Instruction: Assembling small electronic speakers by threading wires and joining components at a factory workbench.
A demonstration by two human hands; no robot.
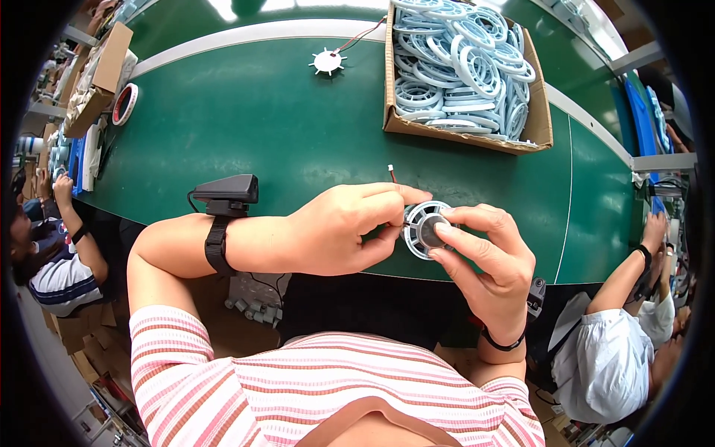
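Note:
In front of my chest is a small round speaker [430, 230], with a pale blue-grey slotted rim and a dark round disc in the middle. My right hand [488, 249] grips it from the right, its thumb on the disc and its fingers around the rim. My left hand [354, 227] is closed at the left side of the rim, its index finger reaching along the top edge. Just past that finger sticks up a short red wire with a white connector [391, 171]; the rest of the wire is hidden by the hand.
A cardboard box [469, 139] heaped with pale blue spoked rings [477, 67] stands at the far right of the green table [246, 112]. Farther back lies a white spoked disc [328, 62] with wires. A tape roll [125, 104] is at left. People work on both sides.

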